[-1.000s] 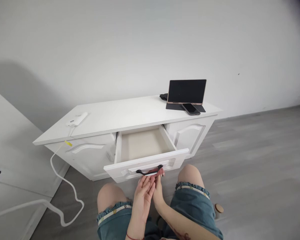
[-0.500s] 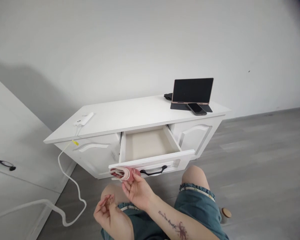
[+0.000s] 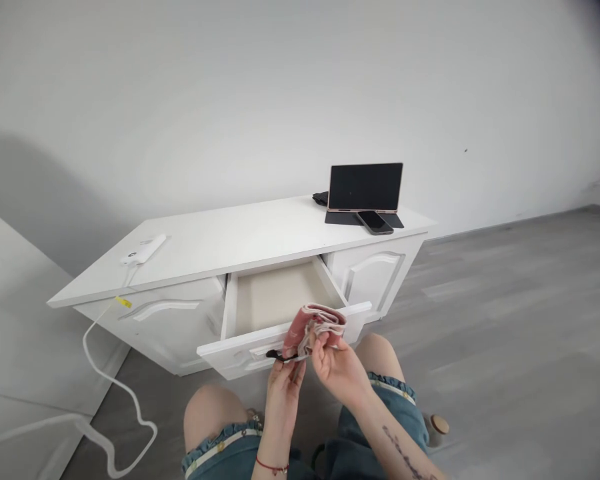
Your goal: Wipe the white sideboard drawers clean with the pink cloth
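Note:
A folded pink and white cloth, perhaps a towel, is held up in front of the pulled-out drawer. My left hand grips its lower edge from below, close to the black drawer handle. From the right, my right hand has its fingers closed on the layered end of the cloth. Pale and bare, the drawer bottom shows behind it. The cloth hides part of the drawer front and some of the handle.
On top of the white cabinet a tablet stands on its cover, a phone before it and a black item behind. At left lies a white power strip, its cord trailing down.
The cloth has moved right and been turned more upright. My left hand, beside my right before and apart from the cloth, now holds it too. The whole view has shifted slightly.

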### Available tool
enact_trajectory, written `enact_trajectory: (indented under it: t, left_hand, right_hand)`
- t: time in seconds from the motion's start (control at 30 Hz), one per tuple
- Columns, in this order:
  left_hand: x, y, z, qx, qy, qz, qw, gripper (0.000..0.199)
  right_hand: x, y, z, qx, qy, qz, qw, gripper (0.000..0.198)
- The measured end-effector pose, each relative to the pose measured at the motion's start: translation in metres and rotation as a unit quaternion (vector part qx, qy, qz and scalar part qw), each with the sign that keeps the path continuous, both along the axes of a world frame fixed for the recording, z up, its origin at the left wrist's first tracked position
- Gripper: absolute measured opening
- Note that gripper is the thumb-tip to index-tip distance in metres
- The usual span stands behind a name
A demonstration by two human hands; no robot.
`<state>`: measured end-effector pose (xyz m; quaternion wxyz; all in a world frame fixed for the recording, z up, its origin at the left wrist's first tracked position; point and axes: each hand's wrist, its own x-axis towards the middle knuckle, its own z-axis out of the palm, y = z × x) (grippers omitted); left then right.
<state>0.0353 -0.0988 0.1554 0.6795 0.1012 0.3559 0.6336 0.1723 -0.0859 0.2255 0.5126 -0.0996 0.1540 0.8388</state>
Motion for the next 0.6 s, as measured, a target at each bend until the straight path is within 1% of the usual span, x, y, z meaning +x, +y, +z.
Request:
enact_trajectory:
  t: [0.07, 0.17, 0.23, 0.3, 0.4, 0.5, 0.53, 0.6]
  left_hand:
    - [0.0, 0.003, -0.001, -0.011, -0.007, 0.024, 1.0, 0.017]
    - [0.001, 0.007, -0.004, -0.022, -0.007, 0.029, 0.999, 0.015]
    - [0.002, 0.009, -0.006, -0.024, -0.006, 0.03, 0.999, 0.017]
    - [0.003, 0.011, -0.007, -0.02, -0.002, 0.037, 0.999, 0.021]
    - [0.002, 0.012, -0.009, -0.016, 0.012, 0.039, 0.999, 0.023]
    - [0.001, 0.014, -0.009, -0.014, 0.027, 0.037, 0.999, 0.022]
    - [0.001, 0.015, -0.008, -0.013, 0.032, 0.04, 0.999, 0.021]
    - [0.001, 0.019, -0.008, -0.009, 0.039, 0.047, 0.998, 0.02]
  right_hand:
    - [0.023, 0.001, -0.001, 0.036, -0.043, -0.03, 0.998, 0.026]
    - [0.054, 0.003, -0.006, 0.094, -0.128, -0.074, 0.985, 0.026]
    - [0.068, 0.005, -0.008, 0.125, -0.183, -0.088, 0.971, 0.026]
    - [0.074, 0.005, -0.01, 0.14, -0.22, -0.094, 0.961, 0.027]
    - [0.076, -0.001, -0.015, 0.121, -0.234, -0.104, 0.959, 0.022]
    - [0.077, -0.013, -0.029, 0.075, -0.217, -0.099, 0.968, 0.005]
    - [0.079, -0.017, -0.035, 0.062, -0.215, -0.093, 0.97, 0.003]
    - [0.084, -0.024, -0.048, 0.05, -0.238, -0.08, 0.967, 0.007]
